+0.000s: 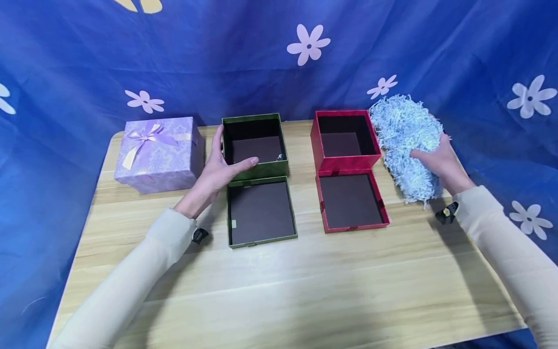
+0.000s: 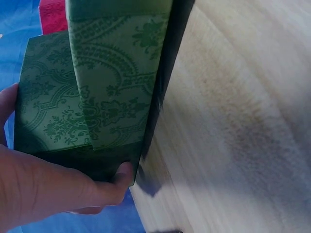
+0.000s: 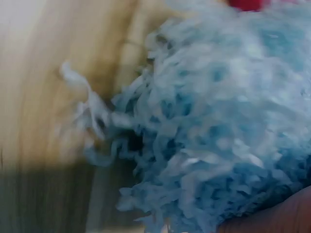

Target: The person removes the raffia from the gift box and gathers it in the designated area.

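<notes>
My left hand (image 1: 216, 170) holds the left side of an open green box (image 1: 266, 169), thumb along its front rim and fingers at its left wall. A small pale shred lies inside that box. Just in front of it, the green lid (image 1: 261, 211) rests inside up. In the left wrist view, the box's patterned green outside shows beside my fingers (image 2: 109, 191). On the right, my right hand (image 1: 445, 162) grips a fluffy heap of light blue shredded paper (image 1: 403, 128). Its thumb presses into the heap; the other fingers are hidden behind it.
An open red box (image 1: 348, 163) stands between the green box and the shredded paper, with its red lid (image 1: 352, 198) in front, inside up. At the far left sits a lilac gift box (image 1: 174, 167) with a bow. A blue flowered cloth (image 1: 244, 58) hangs behind the wooden table (image 1: 270, 295).
</notes>
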A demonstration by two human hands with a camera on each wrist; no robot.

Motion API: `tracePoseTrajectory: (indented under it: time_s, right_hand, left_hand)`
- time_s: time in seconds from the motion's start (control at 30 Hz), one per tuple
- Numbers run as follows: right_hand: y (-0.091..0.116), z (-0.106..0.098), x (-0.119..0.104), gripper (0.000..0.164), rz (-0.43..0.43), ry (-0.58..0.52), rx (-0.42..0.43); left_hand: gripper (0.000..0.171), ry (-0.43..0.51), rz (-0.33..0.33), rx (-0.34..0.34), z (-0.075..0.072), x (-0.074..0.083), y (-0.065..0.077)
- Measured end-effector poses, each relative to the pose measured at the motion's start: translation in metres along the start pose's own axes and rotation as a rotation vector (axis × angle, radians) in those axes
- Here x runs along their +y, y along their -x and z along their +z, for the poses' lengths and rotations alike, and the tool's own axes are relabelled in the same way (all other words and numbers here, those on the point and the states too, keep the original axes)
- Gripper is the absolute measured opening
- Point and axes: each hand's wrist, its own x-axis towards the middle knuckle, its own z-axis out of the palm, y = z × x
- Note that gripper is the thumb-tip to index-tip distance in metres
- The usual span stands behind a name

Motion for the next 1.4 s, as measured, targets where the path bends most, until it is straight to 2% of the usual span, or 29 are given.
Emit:
tracePoseTrajectory:
  time_s: [0.13,0.37,0.47,0.7,0.9,1.0,1.2,1.3,1.4]
  right_hand:
    - [-0.004,0.008,0.002,0.123,0.018,0.078,0.000]
    - [0.006,0.002,-0.013,0.131,0.040,0.413,-0.063]
    - [0.014,-0.002,-0.019,0.133,0.030,0.456,-0.059]
    - [0.024,0.000,-0.023,0.135,-0.076,0.322,0.023]
    - [0.035,-0.001,-0.031,0.120,-0.123,0.208,0.123]
    - [0.042,0.001,-0.036,0.107,-0.181,0.144,0.199]
    - [0.064,0.032,-0.045,0.077,-0.396,0.030,0.337]
    - [0.079,0.050,-0.053,0.068,-0.472,-0.033,0.330]
    - [0.093,0.065,-0.064,0.062,-0.509,-0.121,0.265]
  left_hand:
    - [0.131,0.000,-0.015,-0.006,-0.002,0.001,0.003]
    - [0.131,0.005,-0.020,0.002,-0.003,0.003,0.005]
    - [0.130,0.010,-0.004,0.004,-0.003,0.007,0.005]
    - [0.125,0.018,0.050,0.028,-0.007,0.014,0.007]
    - [0.122,0.042,0.073,0.030,-0.010,0.020,0.008]
    - [0.120,0.032,0.083,0.037,-0.013,0.024,0.011]
    - [0.113,0.017,0.093,0.056,-0.020,0.029,0.024]
    - [0.109,0.028,0.121,0.055,-0.025,0.032,0.030]
    - [0.100,0.053,0.142,0.073,-0.030,0.035,0.035]
